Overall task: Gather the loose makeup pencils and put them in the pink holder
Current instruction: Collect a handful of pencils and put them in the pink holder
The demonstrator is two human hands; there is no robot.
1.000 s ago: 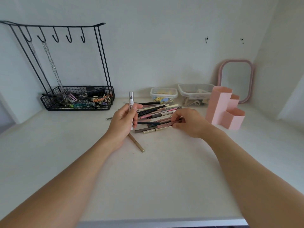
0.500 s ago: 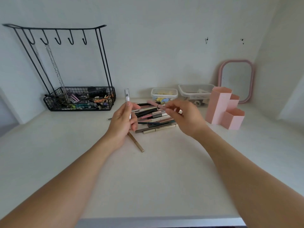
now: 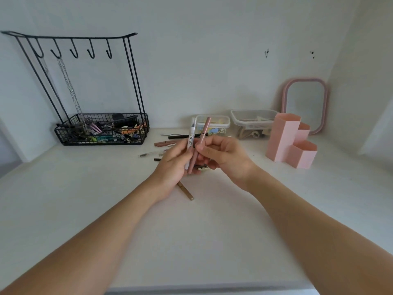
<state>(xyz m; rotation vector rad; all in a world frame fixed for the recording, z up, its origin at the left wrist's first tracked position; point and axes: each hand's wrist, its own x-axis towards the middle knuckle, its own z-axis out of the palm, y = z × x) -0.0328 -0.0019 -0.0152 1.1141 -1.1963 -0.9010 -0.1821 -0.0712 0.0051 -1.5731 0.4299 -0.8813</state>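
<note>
My left hand (image 3: pixel 173 167) holds a white makeup pencil (image 3: pixel 191 139) upright above the desk. My right hand (image 3: pixel 225 156) pinches a pink pencil (image 3: pixel 203 133) and sets it against the white one, its lower end lying in my left palm. Behind and under the hands lies a pile of loose pencils (image 3: pixel 170 142); most of it is hidden. A gold-brown pencil (image 3: pixel 186 190) lies alone near my left wrist. The pink holder (image 3: pixel 287 139), with three compartments, stands to the right of my right hand.
A black wire basket (image 3: pixel 100 133) with a hook rack stands at back left. Two clear plastic boxes (image 3: pixel 214 124) (image 3: pixel 253 122) sit at the back wall, and a pink-framed mirror (image 3: pixel 305 103) leans behind the holder. The desk's front edge (image 3: pixel 202 289) is near.
My right hand lifted a pink pencil off the pile and brought it left, up against the white pencil in my left hand. The hands have come together above the pile.
</note>
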